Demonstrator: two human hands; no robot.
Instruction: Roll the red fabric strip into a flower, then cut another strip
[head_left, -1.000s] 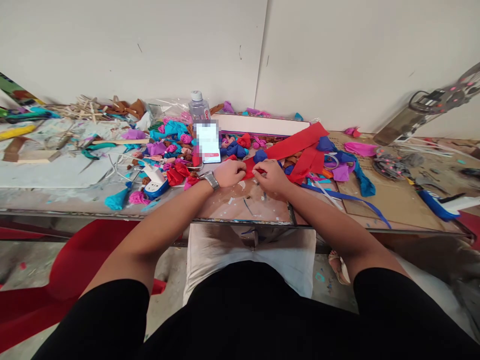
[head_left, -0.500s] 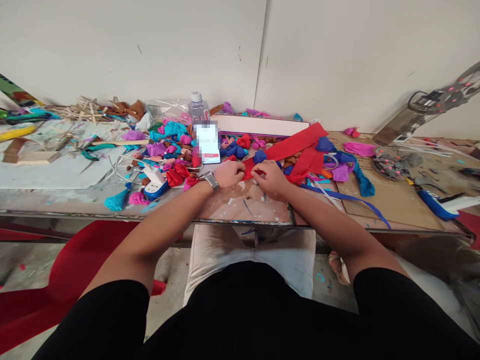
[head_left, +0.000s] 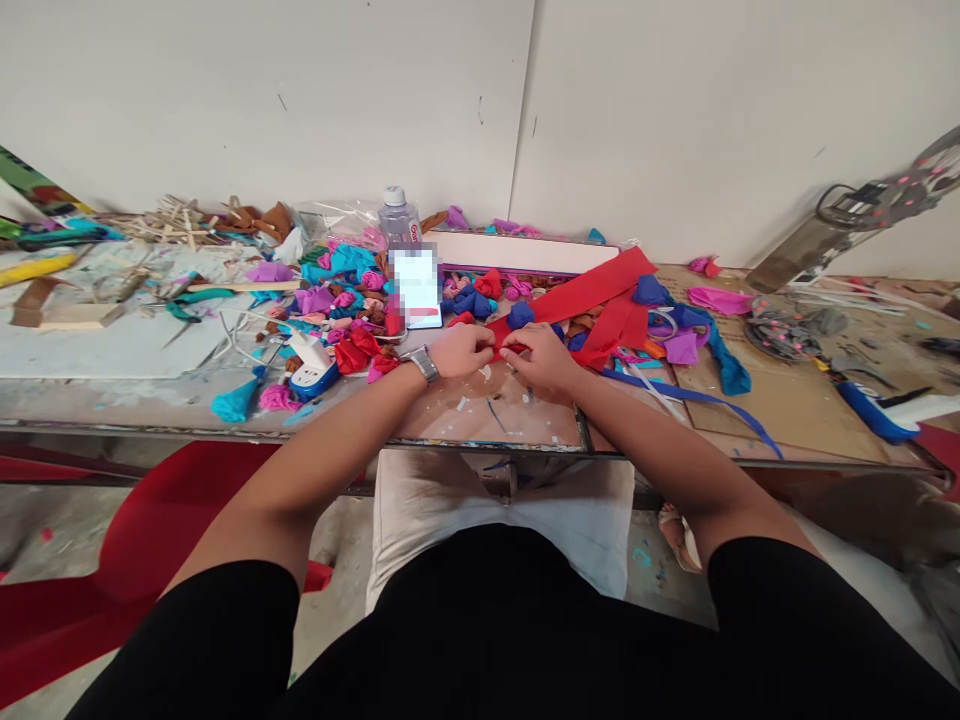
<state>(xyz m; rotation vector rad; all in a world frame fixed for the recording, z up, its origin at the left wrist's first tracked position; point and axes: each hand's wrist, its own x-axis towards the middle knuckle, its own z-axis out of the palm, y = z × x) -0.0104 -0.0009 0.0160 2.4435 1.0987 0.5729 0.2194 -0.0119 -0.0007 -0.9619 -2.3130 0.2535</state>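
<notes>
A long red crepe paper strip (head_left: 577,290) runs from the back right of the table down to my hands. My left hand (head_left: 463,349), with a watch on its wrist, is closed on the strip's near end from the left. From the right, my right hand (head_left: 541,356) pinches the same end, its fingertips close to the left ones. Exactly how the paper lies between the fingers is hidden. Just behind the hands sits a blue crumpled paper piece (head_left: 520,316). A second red strip (head_left: 619,325) lies to the right.
Behind my left hand a lit phone (head_left: 417,290) leans near a plastic bottle (head_left: 400,216). Paper flowers and a blue-white power socket (head_left: 311,378) lie left. Cardboard (head_left: 772,405), a blue ribbon (head_left: 720,402) and a dark bottle (head_left: 795,240) are right. The table edge (head_left: 480,445) runs before me.
My hands stay at nearly the same spot on the red strip. The right fingers have shifted slightly, and the fingertips still meet at the paper.
</notes>
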